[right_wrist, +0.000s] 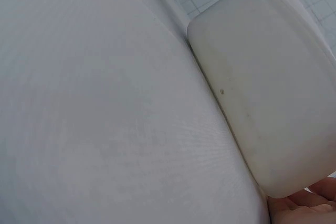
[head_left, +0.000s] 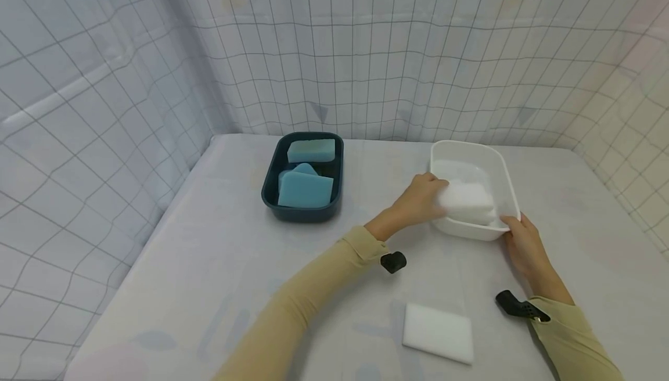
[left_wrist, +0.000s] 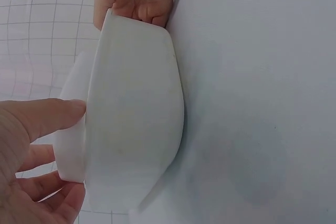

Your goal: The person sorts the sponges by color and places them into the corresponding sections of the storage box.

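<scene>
My left hand (head_left: 420, 200) holds a white sponge block (head_left: 467, 196) at its left end, over the front part of a white plastic basin (head_left: 467, 231). In the left wrist view, the thumb and several fingertips are on opposite faces of the block (left_wrist: 71, 145), which stands above the rim. At the basin's front right corner, my right hand (head_left: 524, 247) grips the wall, thumb over the rim and fingers outside. The block hides part of the basin's floor. Nearer me, a flat white sponge (head_left: 438, 333) lies on the table.
A dark teal basin (head_left: 305, 214) stands left of the white one. In it are a pale green-blue sponge (head_left: 311, 151) at the back and blue sponges (head_left: 305, 190) in front. White gridded curtains (head_left: 334, 50) hang behind and beside the cloth-covered table (head_left: 219, 241).
</scene>
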### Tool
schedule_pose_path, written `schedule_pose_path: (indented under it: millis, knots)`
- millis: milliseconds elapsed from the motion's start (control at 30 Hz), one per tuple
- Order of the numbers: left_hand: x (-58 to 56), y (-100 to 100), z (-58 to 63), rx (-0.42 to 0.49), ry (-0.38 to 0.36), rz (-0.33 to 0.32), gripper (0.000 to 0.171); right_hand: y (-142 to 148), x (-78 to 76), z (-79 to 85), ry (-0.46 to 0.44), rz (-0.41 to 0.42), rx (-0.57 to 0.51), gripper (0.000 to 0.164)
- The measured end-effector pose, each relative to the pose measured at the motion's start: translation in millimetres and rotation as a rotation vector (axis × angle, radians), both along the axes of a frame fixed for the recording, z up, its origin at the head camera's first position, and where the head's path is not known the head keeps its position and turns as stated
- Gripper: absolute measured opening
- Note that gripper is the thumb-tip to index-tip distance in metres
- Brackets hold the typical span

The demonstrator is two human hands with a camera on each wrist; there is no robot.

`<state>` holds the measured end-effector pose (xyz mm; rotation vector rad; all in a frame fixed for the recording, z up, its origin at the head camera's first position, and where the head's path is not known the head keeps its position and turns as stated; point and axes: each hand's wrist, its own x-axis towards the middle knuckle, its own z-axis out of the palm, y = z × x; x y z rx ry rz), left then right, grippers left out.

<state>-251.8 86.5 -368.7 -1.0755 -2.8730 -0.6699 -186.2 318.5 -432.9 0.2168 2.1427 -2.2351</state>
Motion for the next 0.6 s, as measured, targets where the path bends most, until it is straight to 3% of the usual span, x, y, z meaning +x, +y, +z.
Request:
schedule_pose_path:
  millis: [300, 600]
  knots:
    - [-2.4, 15.0, 3.0, -0.132, 0.068, 0.101, 0.055, 0.9, 0.5, 0.5, -0.007, -0.012, 0.017, 0.069]
    - [-9.5, 32.5, 3.3, -0.207, 0.074, 0.189, 0.054, 0.3, -1.0, 1.5, -0.015, -0.018, 0.028, 0.066]
